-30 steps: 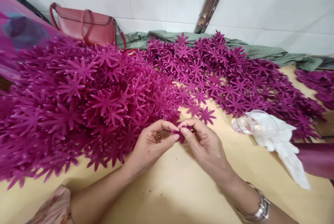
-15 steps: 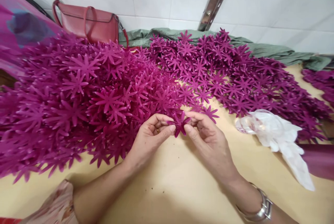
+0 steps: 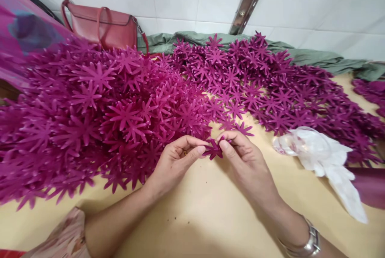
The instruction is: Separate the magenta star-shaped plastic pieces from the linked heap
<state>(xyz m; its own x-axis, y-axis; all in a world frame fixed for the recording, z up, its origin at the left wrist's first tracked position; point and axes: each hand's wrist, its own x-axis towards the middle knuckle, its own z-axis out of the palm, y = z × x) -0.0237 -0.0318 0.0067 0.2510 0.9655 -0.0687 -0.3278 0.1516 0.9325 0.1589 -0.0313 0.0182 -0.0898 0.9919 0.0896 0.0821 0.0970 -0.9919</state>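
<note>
A magenta star-shaped artificial flower piece (image 3: 214, 149) is held between my two hands, a little above the table. My left hand (image 3: 177, 157) pinches a petal at its left side between thumb and forefinger. On the other side, my right hand (image 3: 245, 159) grips the piece with thumb and fingertips, covering part of it. A ring shows on my left hand and a metal watch (image 3: 309, 240) on my right wrist. Just beyond the fingers, a loose flower piece (image 3: 244, 129) lies on the tabletop (image 3: 192, 214).
A large heap of magenta flower pieces (image 3: 96, 109) fills the left, and a darker heap (image 3: 288, 93) spreads behind and right. A crumpled clear and white plastic bag (image 3: 319, 149) lies on the right. A red handbag (image 3: 102, 25) and green cloth (image 3: 309, 55) sit against the tiled wall.
The flower piece has turned and shifted slightly right between my fingers. My right hand has moved a little to the right; my left thumb and forefinger have moved slightly right too.
</note>
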